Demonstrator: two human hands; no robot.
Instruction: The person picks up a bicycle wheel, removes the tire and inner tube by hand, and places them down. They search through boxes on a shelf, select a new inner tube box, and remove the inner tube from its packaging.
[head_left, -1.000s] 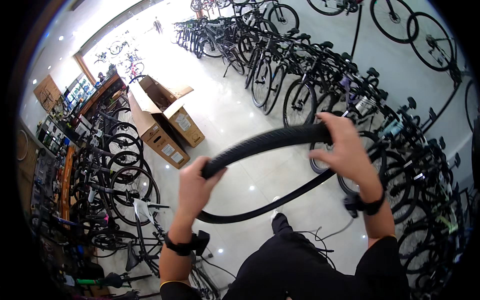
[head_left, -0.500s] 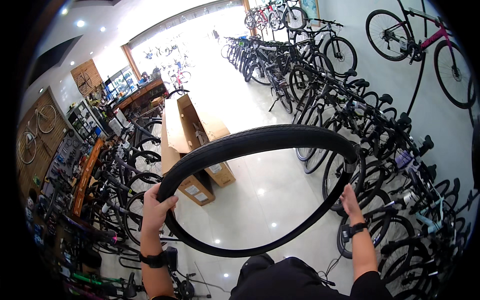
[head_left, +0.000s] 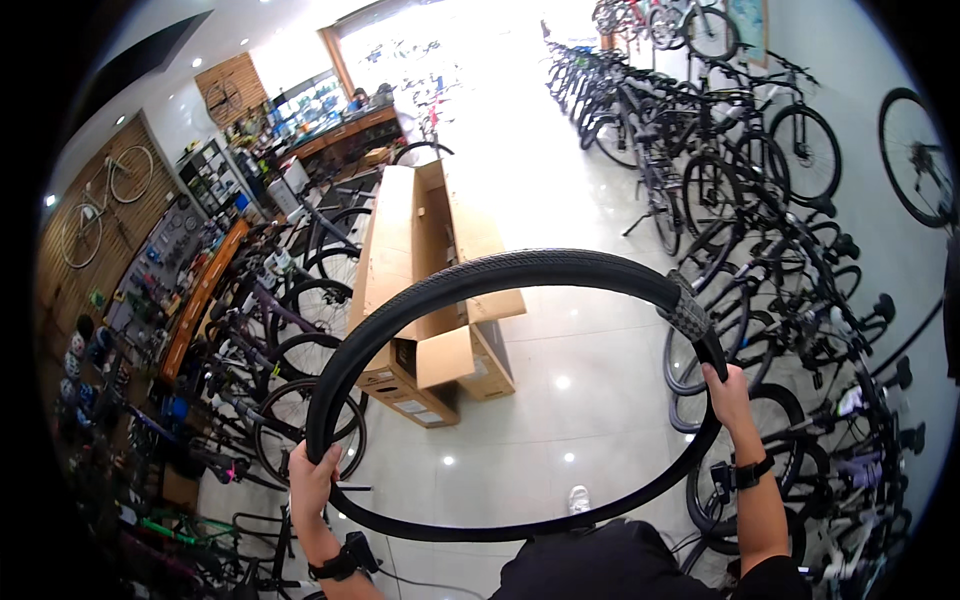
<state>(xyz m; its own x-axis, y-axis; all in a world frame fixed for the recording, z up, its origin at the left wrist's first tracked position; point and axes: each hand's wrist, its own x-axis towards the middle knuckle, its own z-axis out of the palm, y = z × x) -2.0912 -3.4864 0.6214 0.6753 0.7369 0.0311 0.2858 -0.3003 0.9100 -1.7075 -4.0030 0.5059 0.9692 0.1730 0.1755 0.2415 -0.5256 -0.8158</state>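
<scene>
So there's a big shiny pale floor (head_left: 540,440) here, with ceiling lights bouncing off it. A long row of bikes (head_left: 640,135) runs down the right side, packed really tight, and there's another bunch on the left. Way back on the left is a counter (head_left: 345,130) with a wood front and a load of small stuff on top. Closer in, a tall brown box (head_left: 395,240) stands on the floor with its flaps open, just beside the left bikes.

The tire (head_left: 505,268) is black and held up in the air in front of the person, a wide oval loop, and from this angle its top left edge overlaps the box. Left hand (head_left: 312,475) is wrapped round its left side, thumb up on the rubber. Right hand (head_left: 730,395) is gripping the right side, thumb up too. Both wrists have black straps (head_left: 750,472) on. Just above the right hand, the tire has a grey checked patch (head_left: 688,312)
</scene>
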